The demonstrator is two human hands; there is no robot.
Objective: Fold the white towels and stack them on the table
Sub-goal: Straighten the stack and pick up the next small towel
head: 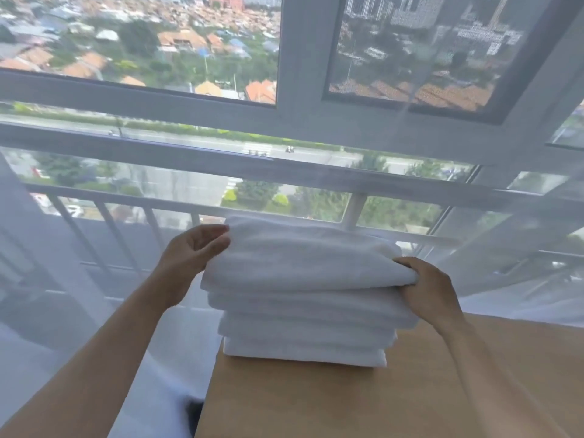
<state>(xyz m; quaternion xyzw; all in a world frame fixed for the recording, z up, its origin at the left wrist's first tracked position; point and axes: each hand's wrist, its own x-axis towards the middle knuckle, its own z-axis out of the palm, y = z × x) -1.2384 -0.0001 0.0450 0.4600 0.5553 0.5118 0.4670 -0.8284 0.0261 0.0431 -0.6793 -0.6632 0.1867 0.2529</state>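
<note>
A stack of several folded white towels point(303, 327) stands at the far left corner of a light wooden table point(363, 403). The top towel point(300, 257) is the widest and overhangs the ones below. My left hand point(192, 251) touches the top towel's left edge, fingers bent against the fabric with the thumb above. My right hand point(426, 286) grips the top towel's near right corner, fingers curled round the folded edge.
A sheer white curtain point(94, 279) hangs behind and left of the table, in front of a large window point(284, 121) with a white railing. The table's left edge runs close to the stack.
</note>
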